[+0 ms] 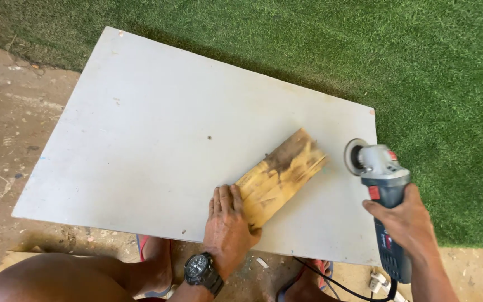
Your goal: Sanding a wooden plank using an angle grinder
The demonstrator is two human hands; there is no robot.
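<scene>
1. On the pale grey flat board bench (157, 140), near its front edge, the rough yellow-brown block of wood (279, 176) is lying, long axis running diagonally up to the right.
2. The left hand (227, 226) is pressing its near end, fingers (226, 198) flat and close together.
3. The right hand (406, 221) is gripping the grey-blue angle grinder (384, 190), fingers wrapped around its body, disc just beside the block's far end, near the bench's right edge.

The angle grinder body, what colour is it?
The angle grinder is dark blue-grey with small red accents, seen in the head view.
</scene>
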